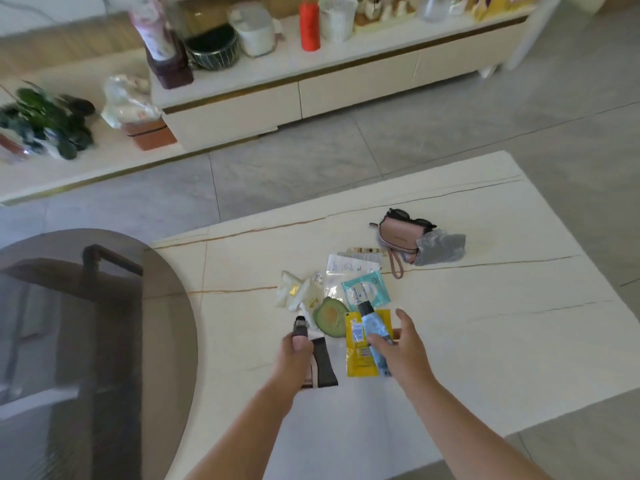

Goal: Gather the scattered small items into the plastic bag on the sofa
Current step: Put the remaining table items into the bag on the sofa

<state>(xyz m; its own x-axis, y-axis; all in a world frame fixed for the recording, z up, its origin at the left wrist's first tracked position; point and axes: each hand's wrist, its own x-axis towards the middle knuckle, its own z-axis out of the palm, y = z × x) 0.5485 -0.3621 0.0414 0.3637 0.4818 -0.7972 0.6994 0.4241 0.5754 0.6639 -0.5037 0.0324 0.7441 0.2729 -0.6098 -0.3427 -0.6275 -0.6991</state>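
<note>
Just below the middle of the frame, the left hand (297,348) has its fingers closed around a dark tube (320,363), whose grey cap pokes out above the knuckles while the flat crimped end hangs below the palm. Just to its right, the right hand (403,348) grips a pale blue tube (372,332) together with a yellow sachet (358,355), thumb across the front and the other fingers spread loosely behind. Both hands are above the pale marble surface (502,323). Beyond them, toward the centre, lies a small heap: an avocado-shaped green piece (329,317), a teal sachet (367,289), white packets (294,292) with gold marks, and a clear white pouch (346,265). Further up and right sits a pink wristlet purse (398,237), touching a crumpled grey bag (440,247). A smoky round glass top (69,341) fills the lower left. No sofa is in view.
</note>
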